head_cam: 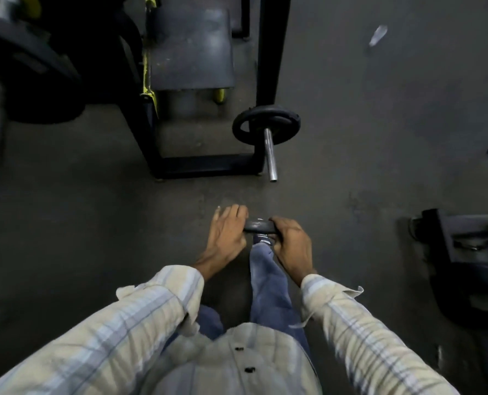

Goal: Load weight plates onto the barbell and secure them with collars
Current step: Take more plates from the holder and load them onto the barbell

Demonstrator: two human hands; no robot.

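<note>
A small dark weight plate (258,226) is held edge-on between my two hands, above my leg. My left hand (227,230) presses its left edge with the fingers partly spread. My right hand (289,240) wraps around its right edge. Ahead on the floor lies a barbell sleeve (270,155), shiny and bare at its near end, with one black weight plate (266,125) on it. No collar is visible on that sleeve.
A black and yellow machine frame (205,163) with a padded seat (191,49) stands left of the barbell. A large plate on a thick bar (23,78) fills the upper left. Dark equipment (465,252) sits at the right. A plastic bottle (378,35) lies far right.
</note>
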